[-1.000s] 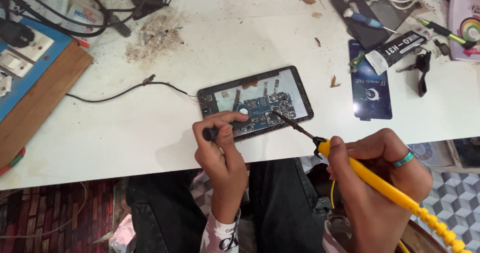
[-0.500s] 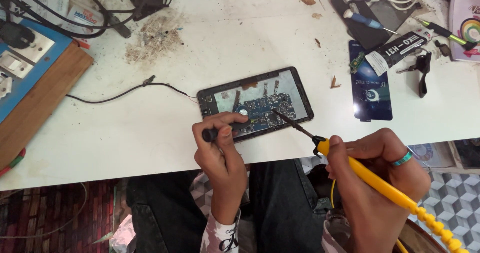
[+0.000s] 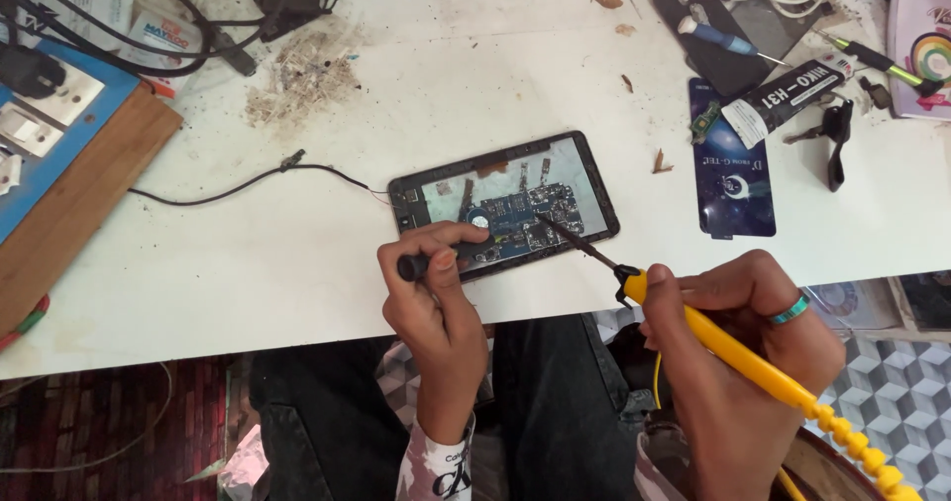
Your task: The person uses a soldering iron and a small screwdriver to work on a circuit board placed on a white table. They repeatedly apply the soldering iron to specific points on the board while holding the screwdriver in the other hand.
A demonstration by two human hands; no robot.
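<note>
The opened black tablet with its back cover off and blue circuit board exposed [image 3: 505, 206] lies flat near the front edge of the white worktable [image 3: 248, 263], just where it lay a second ago; what has shifted is small and is all at the tool tips. The right hand [image 3: 738, 348], closed around the yellow-handled soldering iron with a dark metal shaft [image 3: 693, 318], holds the tip a little further in over the board than a second ago, now resting at or just above the middle of the circuit board; whether it touches cannot be told. The left hand [image 3: 436, 288] is curled in a pinch on a thin black-handled tool [image 3: 426, 261], its fingertips pressing on the near edge of the tablet, much as before. Both hands have scarcely moved, which suggests fine work on one spot of the board is under way and steadiness matters most. A thin black wire [image 3: 248, 179] runs from the tablet's left end away to the left. To the right lie a dark blue printed card [image 3: 733, 179] and a black-and-white glue tube [image 3: 788, 90]; at the far left sits a blue switchboard on a wooden base [image 3: 59, 154].
</note>
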